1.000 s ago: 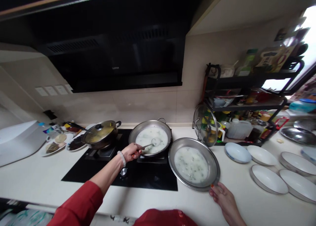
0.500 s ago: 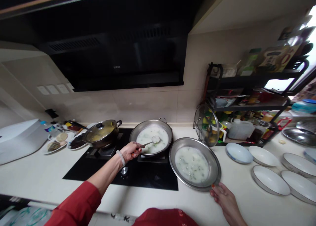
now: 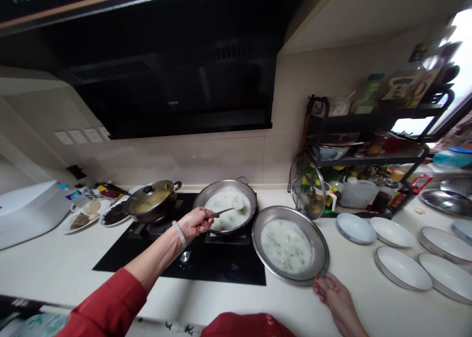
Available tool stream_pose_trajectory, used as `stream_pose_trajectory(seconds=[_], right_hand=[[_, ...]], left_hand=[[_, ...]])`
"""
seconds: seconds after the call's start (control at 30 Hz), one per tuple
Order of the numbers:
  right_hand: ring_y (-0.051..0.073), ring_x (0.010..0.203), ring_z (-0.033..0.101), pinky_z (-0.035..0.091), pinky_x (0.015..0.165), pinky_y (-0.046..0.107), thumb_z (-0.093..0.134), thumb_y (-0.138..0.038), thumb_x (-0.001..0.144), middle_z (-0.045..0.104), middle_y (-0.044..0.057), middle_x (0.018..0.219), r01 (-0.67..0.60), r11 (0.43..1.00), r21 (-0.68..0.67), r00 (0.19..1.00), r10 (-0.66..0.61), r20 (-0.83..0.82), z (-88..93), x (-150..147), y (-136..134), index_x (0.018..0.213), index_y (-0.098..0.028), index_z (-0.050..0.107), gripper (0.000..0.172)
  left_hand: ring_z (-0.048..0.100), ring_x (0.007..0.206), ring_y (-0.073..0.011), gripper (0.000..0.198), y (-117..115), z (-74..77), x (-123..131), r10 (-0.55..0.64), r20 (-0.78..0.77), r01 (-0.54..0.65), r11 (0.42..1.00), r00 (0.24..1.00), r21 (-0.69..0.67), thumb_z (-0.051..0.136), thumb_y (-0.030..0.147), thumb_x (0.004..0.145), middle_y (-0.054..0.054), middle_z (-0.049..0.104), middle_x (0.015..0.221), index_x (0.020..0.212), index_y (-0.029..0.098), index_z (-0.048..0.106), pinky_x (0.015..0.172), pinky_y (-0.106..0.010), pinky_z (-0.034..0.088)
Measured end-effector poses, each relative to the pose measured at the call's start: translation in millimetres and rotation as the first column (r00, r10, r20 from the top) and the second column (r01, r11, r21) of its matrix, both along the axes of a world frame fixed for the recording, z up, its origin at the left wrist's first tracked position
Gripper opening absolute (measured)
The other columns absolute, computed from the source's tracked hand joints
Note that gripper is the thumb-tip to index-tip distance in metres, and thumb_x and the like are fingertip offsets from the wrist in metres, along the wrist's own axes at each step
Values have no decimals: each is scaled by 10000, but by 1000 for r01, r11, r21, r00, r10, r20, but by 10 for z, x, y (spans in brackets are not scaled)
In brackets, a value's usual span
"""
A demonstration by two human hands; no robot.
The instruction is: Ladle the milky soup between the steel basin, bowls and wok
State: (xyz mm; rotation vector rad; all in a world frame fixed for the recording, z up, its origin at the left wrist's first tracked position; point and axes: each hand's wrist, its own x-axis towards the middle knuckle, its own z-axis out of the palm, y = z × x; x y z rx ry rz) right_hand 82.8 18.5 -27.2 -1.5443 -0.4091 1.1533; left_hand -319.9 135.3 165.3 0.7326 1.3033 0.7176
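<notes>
My left hand (image 3: 197, 222) is closed around the handle of a ladle (image 3: 238, 204), whose bowl is over the white soup (image 3: 219, 219) in a steel pan (image 3: 207, 192). That pan sits on the right burner. To its right, a wide metal basin (image 3: 319, 251) holds similar white soup with green bits (image 3: 285, 248). My right hand (image 3: 334, 290) pinches the basin's rim at its near right side, thumb on top. The basin stands on the counter beside the cooktop, close to the pan.
A lidded pot (image 3: 151, 204) sits on the left burner of the black cooktop (image 3: 224, 266). Several shallow white bowls (image 3: 403, 268) are on the right counter (image 3: 354, 263). A glass lid (image 3: 308, 187) leans against the condiment rack (image 3: 372, 157). The range hood (image 3: 177, 81) hangs above.
My left hand has shifted the ladle bowl slightly right and up over the pan. My right hand stays on the basin's rim. The view has moved a little.
</notes>
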Motion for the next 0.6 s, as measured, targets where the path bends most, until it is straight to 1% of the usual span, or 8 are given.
stream_pose_trajectory(seconds=[0.13,0.23,0.33,0.4,0.47,0.53,0.57,0.6], right_hand=[[170,528,563,385,481,244,810,-420,378,633,-11,535,10,1000,-2,1000,-10,-4,-15,-1,4,1075,-167,480,811],[159,520,550,386,486,240,798,-408,384,633,-20,519,6,1000,4,1000,-6,-12,-21,-3,6,1072,-170,475,796],[153,516,542,380,484,238,790,-401,382,638,-20,514,5,1000,10,1000,-5,-14,-27,-8,7,1063,-174,473,785],[154,512,544,377,482,239,788,-401,383,643,-17,516,6,1000,12,1000,-6,-16,-40,-9,7,1058,-179,471,778],[160,510,551,377,480,245,787,-402,384,644,-17,519,13,1000,10,1000,-12,-19,-60,-5,9,1051,-186,466,771],[168,511,564,385,483,254,788,-403,386,648,-18,527,19,1000,4,1000,-19,-23,-83,4,11,1044,-193,463,763],[171,514,569,389,485,259,788,-404,387,651,-17,531,19,1000,2,1000,-19,-25,-92,9,12,1041,-195,463,760],[173,517,574,393,488,262,788,-405,388,654,-17,536,18,1000,3,1000,-18,-25,-99,13,13,1041,-196,464,758]], left_hand=[[222,366,-7,49,-59,209,130,-66,1,66,998,998,16,567,66,762,46,450,492,765,84,613,335,-124,90],[235,373,-14,65,-121,343,271,-123,11,123,992,992,20,578,72,752,48,462,494,803,92,612,343,-126,96],[228,365,-13,88,-176,362,449,-193,24,193,981,981,29,585,82,749,53,461,494,832,96,612,350,-137,107],[203,360,-7,87,-208,275,592,-252,20,251,967,967,34,593,104,757,61,458,499,843,102,606,357,-144,113],[206,359,-12,81,-246,105,756,-308,-24,308,951,951,27,592,140,777,67,456,507,855,120,584,364,-153,123],[228,352,-29,69,-299,-122,931,-349,-168,359,933,922,32,538,161,820,70,462,518,888,150,550,371,-169,165],[249,353,-40,86,-333,-244,1016,-380,-276,409,911,883,55,490,157,847,67,470,534,913,157,545,381,-181,212],[270,351,-51,117,-371,-364,1095,-415,-428,491,868,803,79,446,149,864,64,470,536,911,158,552,395,-199,263]])
